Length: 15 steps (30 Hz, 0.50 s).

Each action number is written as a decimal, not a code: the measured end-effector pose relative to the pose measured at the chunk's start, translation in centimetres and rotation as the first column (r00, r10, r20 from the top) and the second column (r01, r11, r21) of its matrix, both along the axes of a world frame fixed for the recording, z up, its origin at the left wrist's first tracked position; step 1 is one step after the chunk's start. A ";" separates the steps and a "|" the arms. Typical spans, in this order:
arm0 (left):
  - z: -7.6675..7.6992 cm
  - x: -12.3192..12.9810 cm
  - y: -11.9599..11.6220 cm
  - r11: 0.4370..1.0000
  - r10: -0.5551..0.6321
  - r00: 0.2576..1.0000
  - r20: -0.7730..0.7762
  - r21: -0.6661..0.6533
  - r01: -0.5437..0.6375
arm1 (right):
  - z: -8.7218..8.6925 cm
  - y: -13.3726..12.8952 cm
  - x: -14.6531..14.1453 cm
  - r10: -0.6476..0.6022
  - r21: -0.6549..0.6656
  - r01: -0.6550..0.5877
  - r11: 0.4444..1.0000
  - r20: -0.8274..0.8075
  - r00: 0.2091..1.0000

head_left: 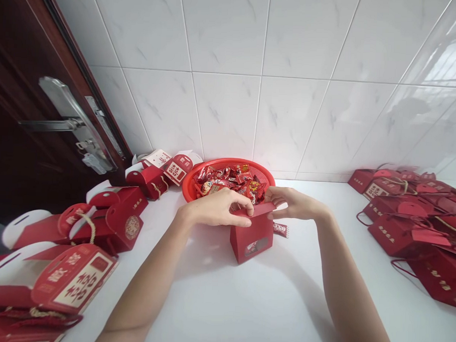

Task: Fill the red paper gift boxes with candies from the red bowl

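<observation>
A red paper candy box [240,239] stands upright on the white tabletop, with a small clear window low on its front through which wrapped contents show. My left hand [221,206] is closed at the left end of its top flap, thumb in front and fingers curled. At the right end, my right hand [292,203] pinches the same flap between thumb and fingers. Just behind sits a red plastic basket [188,183] full of wrapped candies [227,178]. One red-wrapped candy [281,229] lies on the table to the right of the box.
Several red boxes [114,219] with open white-lined flaps and rope handles line the left side. More closed-looking red boxes [398,222] with cord handles are grouped at the right. A tiled wall [226,111] rises behind the table, and a dark door with a metal handle [50,125] is at left.
</observation>
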<state>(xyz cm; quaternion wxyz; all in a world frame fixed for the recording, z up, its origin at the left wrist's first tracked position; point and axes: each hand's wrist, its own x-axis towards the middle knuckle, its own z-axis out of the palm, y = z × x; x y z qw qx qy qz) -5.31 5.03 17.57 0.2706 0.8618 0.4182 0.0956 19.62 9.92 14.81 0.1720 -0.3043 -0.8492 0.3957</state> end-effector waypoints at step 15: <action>-1.4 0.1 1.1 0.994 -0.035 0.998 -0.046 0.106 0.040 | -1.4 0.5 -0.6 -0.071 0.026 0.072 0.997 -0.047 0.996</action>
